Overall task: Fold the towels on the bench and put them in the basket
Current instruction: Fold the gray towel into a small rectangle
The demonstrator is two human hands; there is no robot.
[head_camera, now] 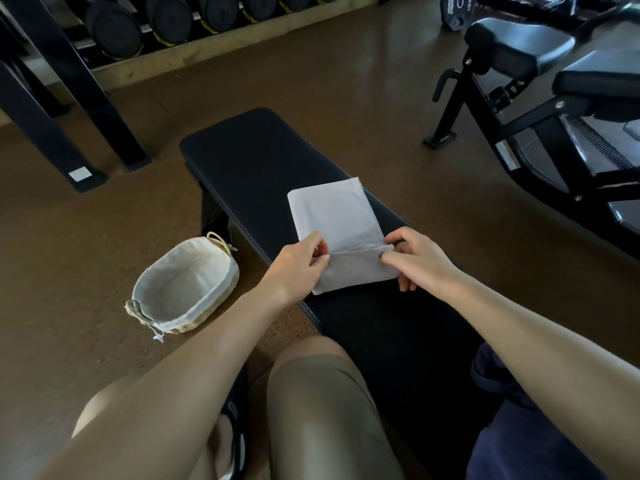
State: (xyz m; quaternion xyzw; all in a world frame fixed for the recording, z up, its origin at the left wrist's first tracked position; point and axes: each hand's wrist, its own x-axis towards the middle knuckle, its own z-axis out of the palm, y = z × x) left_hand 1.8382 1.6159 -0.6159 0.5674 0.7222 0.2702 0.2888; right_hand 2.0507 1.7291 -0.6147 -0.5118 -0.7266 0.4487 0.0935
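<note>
Fingers (320, 252) on towel's (334, 213) near folded edge.

Gym corner around you, brown floor (329, 74) underfoot.
Ahead on your left, a rack of dark dumbbells (166, 19) sits on a wooden base behind black steel uprights (86, 84); to your right stands a black padded machine (540, 81), with 1 weight plate (457, 10) behind it.

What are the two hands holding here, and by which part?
Both pinch the white towel on the bench: left hand at the left end of the folded-over near flap's edge, right hand at its right end.
</note>
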